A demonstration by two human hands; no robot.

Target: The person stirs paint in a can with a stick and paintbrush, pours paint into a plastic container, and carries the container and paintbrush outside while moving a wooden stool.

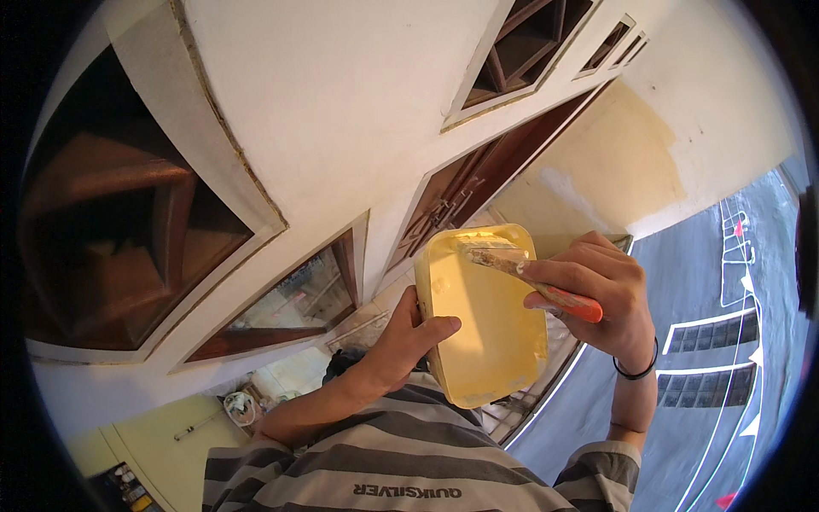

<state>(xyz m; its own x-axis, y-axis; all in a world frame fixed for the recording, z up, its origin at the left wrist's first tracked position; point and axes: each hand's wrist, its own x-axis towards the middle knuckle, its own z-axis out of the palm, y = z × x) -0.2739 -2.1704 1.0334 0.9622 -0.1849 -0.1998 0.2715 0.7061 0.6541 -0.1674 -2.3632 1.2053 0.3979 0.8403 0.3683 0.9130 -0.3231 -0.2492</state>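
My left hand (409,340) is closed on the left side of a rectangular plastic tub (433,358), its thumb over the rim. Pale yellow paint (488,324) covers the inside of the tub. In my right hand (597,290) is a paintbrush (570,300) with an orange handle end and a paint-smeared middle. Its head rests at the far inner wall of the tub, and the bristle tips are hard to make out against the paint. A dark band circles my right wrist.
A cream wall (324,102) stands ahead, with wood-framed windows (520,43) and a brown door (461,188). A yellowish painted patch (623,162) marks the far wall. At lower left lies a round container of odds and ends (242,410). Strings with small flags hang at the right.
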